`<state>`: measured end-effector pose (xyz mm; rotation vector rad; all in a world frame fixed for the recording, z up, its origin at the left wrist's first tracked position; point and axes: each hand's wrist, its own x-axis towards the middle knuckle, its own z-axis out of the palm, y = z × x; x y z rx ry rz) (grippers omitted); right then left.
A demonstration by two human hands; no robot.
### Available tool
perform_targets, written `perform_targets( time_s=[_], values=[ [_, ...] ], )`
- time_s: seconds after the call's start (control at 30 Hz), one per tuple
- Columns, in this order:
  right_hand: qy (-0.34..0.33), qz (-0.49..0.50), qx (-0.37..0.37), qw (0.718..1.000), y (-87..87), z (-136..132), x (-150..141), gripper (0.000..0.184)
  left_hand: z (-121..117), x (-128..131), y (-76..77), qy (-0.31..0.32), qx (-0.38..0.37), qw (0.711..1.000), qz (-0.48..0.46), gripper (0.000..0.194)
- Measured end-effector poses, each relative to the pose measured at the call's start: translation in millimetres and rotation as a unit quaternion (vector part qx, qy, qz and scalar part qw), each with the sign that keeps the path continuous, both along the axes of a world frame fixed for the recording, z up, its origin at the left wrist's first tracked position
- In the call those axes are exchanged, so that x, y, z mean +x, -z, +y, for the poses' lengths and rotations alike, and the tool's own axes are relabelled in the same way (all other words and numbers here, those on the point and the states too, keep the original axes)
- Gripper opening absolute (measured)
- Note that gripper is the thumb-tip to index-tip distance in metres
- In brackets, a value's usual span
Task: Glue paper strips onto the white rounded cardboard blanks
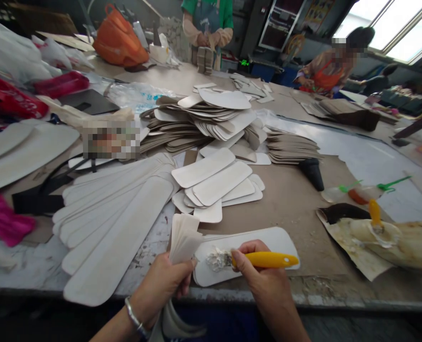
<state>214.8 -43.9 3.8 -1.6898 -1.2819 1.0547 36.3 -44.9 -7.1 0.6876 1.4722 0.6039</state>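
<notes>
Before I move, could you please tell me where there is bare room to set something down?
Brown board lies bare between the small white pieces, black cone and yellow-handled tool. White sheet shows bare beyond the bottles. The left side is crowded with fanned strips and bags.

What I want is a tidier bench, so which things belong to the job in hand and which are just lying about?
Likely the job:
- pale strips in the left hand
- yellow-handled tool in the right hand
- white paste on the pale panel

Seemingly just lying about:
- orange bag
- bright pink cloth
</notes>
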Motion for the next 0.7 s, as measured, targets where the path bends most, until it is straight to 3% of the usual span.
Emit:
perform_targets(
  time_s=[0.13,0.33,0.5,0.7],
  values=[
    [0.001,-0.117,0.091,0.989,6.9,-0.6,11.7,0.024,0.3,1.5,-0.5,-0.013,-0.011,1.0,0.007,0.032],
    [0.023,-0.233,0.147,0.961,-0.4,-1.8,40.3,0.022,-0.5,2.5,8.8,-0.035,-0.008,0.999,0.023,0.031],
    [0.035,-0.331,0.232,0.914,-2.0,-1.2,64.4,0.021,-1.5,0.8,15.5,-0.021,-0.011,0.999,0.023,0.035],
    [0.026,-0.423,0.283,0.86,-4.2,3.0,85.2,0.021,-0.5,-0.2,13.8,-0.019,-0.022,0.999,0.014,0.032]
  ],
)
